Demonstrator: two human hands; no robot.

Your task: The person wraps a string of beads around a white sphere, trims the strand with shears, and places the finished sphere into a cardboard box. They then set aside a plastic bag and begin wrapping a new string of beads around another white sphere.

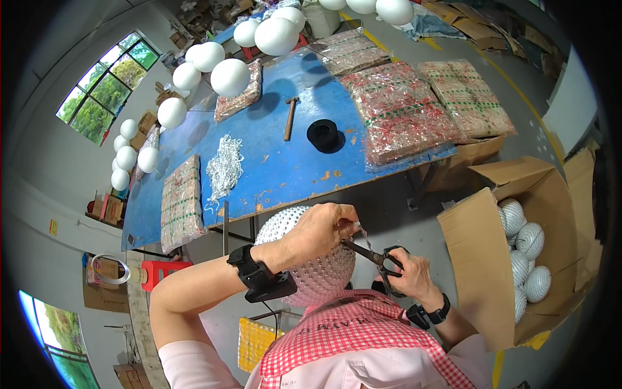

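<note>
A large white ball studded with rows of small shiny silver dots rests in front of my body, against the checked apron. My left hand lies over its top, thumb and fingers pinched on the end of a thin silvery bead strand. Scissors are in my right hand, fingers through the handle loops. Their blades point left to the ball's upper right side, just under my left fingertips. Whether the blades touch the strand is hard to tell.
A blue table stands ahead, bearing a silvery strand pile, a hammer, a black round holder and plastic-wrapped packs. White balls hang above it. At right, a carton contains several silvery balls.
</note>
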